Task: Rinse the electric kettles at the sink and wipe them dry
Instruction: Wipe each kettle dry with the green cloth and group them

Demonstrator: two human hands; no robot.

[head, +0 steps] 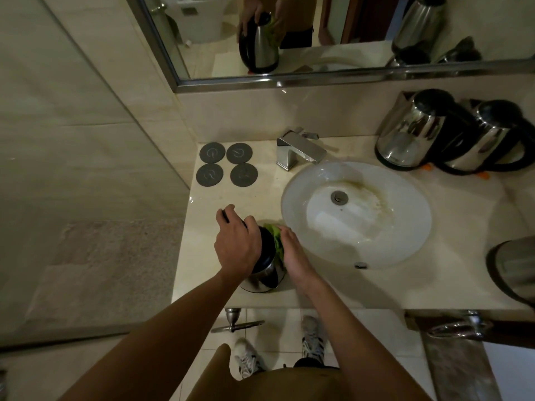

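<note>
Nearest to us are our two forearms, reaching down to the front edge of the table; our left hand sits on top of the kettle, its grip curled over the black lid and handle, clamped on it; the kettle stands upright on the table just left of the sink, its steel body showing below our wrist; our right hand presses a green cloth against the kettle's right side, fingers closed round the cloth. Beginning at the far left, we see a glass partition and tiled wall; next, at the back left of the table, four dark round kettle bases lie flat in a two-by-two group, close together; right of them stands the chrome faucet, its spout pointing over the white oval basin, which shows brownish stains near the drain; at the back right, two more steel kettles with black lids stand side by side, touching or nearly so; at the right edge a further dark-rimmed steel object is only partly in view; above, the mirror reflects our hands, the cloth and the kettle.
</note>
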